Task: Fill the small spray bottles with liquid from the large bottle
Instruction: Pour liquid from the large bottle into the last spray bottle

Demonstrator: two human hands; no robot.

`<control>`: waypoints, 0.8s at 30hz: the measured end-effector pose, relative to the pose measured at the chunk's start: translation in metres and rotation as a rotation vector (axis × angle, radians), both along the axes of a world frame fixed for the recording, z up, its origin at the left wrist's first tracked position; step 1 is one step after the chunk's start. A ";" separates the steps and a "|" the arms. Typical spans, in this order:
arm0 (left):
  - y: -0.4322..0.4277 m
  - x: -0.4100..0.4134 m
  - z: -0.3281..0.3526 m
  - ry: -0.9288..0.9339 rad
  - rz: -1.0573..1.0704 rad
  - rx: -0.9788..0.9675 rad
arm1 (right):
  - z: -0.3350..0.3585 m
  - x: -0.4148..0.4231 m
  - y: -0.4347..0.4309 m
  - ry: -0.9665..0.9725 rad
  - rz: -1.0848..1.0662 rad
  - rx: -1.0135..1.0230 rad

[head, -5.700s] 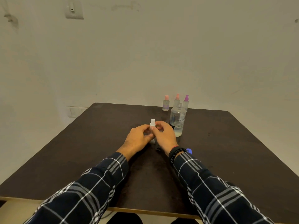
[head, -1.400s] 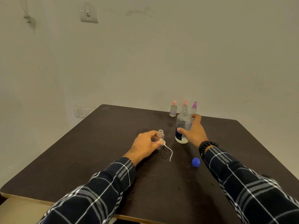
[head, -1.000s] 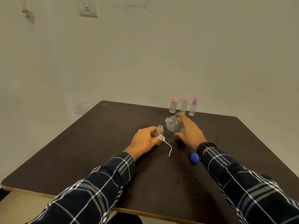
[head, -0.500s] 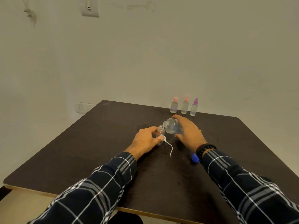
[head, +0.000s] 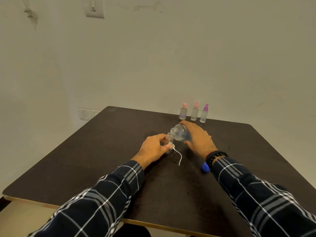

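My left hand [head: 153,148] grips a small clear spray bottle [head: 169,139] that stands upright and uncapped on the dark table [head: 106,151]. Its white spray head with a thin tube [head: 178,155] lies against my fingers, the tube trailing on the table. My right hand [head: 199,138] holds the large clear bottle [head: 180,133] tilted on its side, its open mouth just above and beside the small bottle's neck. Liquid lies in the lower part of the large bottle.
Three small capped spray bottles stand in a row at the far edge: two with pink tops [head: 183,111] [head: 195,112] and one with a purple top [head: 204,113]. A blue cap [head: 204,167] lies by my right wrist. A wall stands close behind the table.
My right hand lifted the large bottle off the table, tipped it sideways and brought its mouth to the small bottle. My left hand kept holding the small bottle in place.
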State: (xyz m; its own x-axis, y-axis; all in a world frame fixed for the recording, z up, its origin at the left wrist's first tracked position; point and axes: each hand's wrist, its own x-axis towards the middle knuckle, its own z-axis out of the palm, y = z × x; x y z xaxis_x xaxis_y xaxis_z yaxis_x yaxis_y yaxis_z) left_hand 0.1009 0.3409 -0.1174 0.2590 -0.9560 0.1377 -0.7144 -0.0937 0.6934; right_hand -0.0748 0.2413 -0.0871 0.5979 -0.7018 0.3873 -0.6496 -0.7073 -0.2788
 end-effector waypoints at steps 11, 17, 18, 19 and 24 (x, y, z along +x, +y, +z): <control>-0.001 0.001 -0.001 0.005 0.000 0.000 | 0.002 0.000 -0.003 0.003 0.001 -0.052; 0.000 0.001 -0.002 0.002 -0.004 -0.006 | -0.001 0.001 -0.006 0.001 0.023 -0.004; 0.001 0.001 -0.002 0.001 -0.004 -0.004 | -0.001 0.001 -0.006 0.001 0.022 -0.001; 0.001 0.001 -0.001 0.001 -0.005 -0.005 | -0.001 0.001 -0.007 0.000 0.024 0.002; 0.000 0.001 -0.001 0.005 -0.006 -0.002 | 0.001 0.001 -0.006 -0.005 0.029 0.017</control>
State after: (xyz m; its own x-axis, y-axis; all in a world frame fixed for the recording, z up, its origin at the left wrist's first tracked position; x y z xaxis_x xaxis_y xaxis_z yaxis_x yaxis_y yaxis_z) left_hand 0.1017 0.3411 -0.1183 0.2539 -0.9573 0.1385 -0.7113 -0.0877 0.6974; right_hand -0.0742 0.2348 -0.0864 0.6161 -0.6905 0.3790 -0.6272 -0.7212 -0.2943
